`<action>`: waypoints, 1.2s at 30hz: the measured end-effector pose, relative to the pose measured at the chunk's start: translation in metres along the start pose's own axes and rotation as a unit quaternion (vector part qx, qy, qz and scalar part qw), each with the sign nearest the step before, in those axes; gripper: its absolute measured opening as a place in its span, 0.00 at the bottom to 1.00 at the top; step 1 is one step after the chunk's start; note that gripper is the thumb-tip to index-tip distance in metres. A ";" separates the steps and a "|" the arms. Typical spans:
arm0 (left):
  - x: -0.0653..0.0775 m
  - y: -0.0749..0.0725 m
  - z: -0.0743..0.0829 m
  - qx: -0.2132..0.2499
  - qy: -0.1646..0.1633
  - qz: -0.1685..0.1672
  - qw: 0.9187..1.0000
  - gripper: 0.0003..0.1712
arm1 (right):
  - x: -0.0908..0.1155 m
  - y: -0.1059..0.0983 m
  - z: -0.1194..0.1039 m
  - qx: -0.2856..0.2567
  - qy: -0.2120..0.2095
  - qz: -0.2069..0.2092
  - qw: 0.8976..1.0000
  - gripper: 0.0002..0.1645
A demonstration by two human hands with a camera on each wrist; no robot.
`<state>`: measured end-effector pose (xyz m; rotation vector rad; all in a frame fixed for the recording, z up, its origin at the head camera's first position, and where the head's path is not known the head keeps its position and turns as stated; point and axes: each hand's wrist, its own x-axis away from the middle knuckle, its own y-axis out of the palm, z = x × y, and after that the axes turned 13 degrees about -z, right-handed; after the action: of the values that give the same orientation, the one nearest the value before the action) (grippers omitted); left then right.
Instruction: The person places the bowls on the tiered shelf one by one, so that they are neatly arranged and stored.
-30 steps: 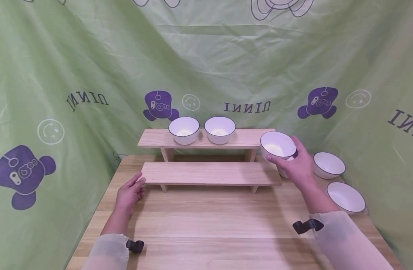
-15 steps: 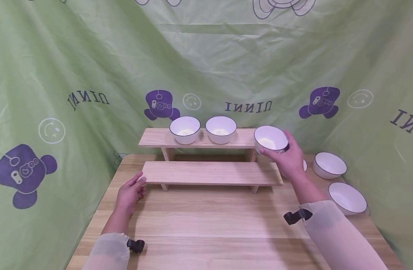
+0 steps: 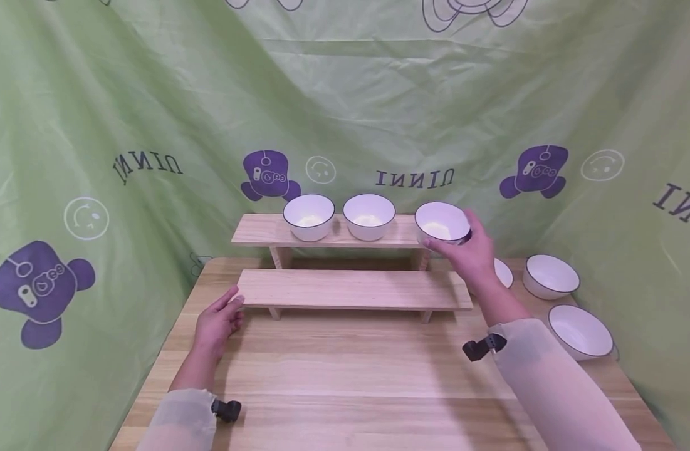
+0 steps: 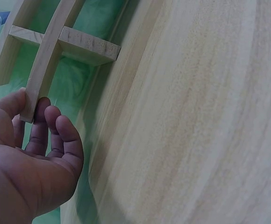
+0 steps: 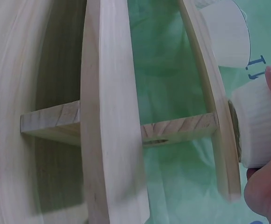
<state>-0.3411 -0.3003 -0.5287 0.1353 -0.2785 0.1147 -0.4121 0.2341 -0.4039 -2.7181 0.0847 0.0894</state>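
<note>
My right hand grips a white bowl with a dark rim by its right side, thumb in front. The bowl is over the right end of the upper shelf; in the right wrist view its base is right at the shelf board. Two matching bowls, a left one and a middle one, stand on the same shelf. My left hand pinches the left end of the lower shelf between thumb and fingers, as the left wrist view of the hand also shows.
On the wooden table at the right stand two more white bowls, one farther back and one nearer. Another bowl is partly hidden behind my right wrist. Green printed cloth hangs close behind the shelves and along both sides.
My right hand has carried its bowl left and back, from beside the shelf's right end to over the upper board. My left hand has stayed on the lower shelf.
</note>
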 end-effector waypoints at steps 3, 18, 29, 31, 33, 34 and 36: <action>0.000 0.000 0.000 0.002 -0.001 0.001 1.000 0.39 | -0.006 0.004 -0.001 0.009 0.000 0.000 1.000 0.80; 0.000 0.001 0.001 -0.001 -0.001 0.000 1.000 0.39 | -0.025 0.015 -0.006 0.009 -0.012 -0.009 1.000 0.81; -0.001 0.000 -0.001 -0.006 -0.002 -0.002 1.000 0.39 | -0.035 0.020 -0.006 0.019 -0.003 -0.013 1.000 0.82; -0.002 -0.001 -0.001 -0.005 -0.003 -0.002 1.000 0.40 | -0.036 0.021 -0.006 0.023 -0.002 -0.015 1.000 0.82; -0.002 -0.001 -0.001 -0.003 -0.003 -0.003 1.000 0.40 | -0.038 0.021 -0.007 0.028 -0.003 -0.018 0.999 0.81; -0.002 -0.001 -0.001 -0.002 -0.002 -0.003 1.000 0.39 | -0.038 0.021 -0.007 0.031 -0.004 -0.019 0.999 0.81; -0.003 -0.002 0.000 0.002 -0.003 -0.002 1.000 0.39 | -0.039 0.021 -0.008 0.038 -0.006 -0.024 0.999 0.80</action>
<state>-0.3432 -0.3020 -0.5299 0.1393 -0.2832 0.1118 -0.4517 0.2130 -0.4023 -2.6417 0.0199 0.0881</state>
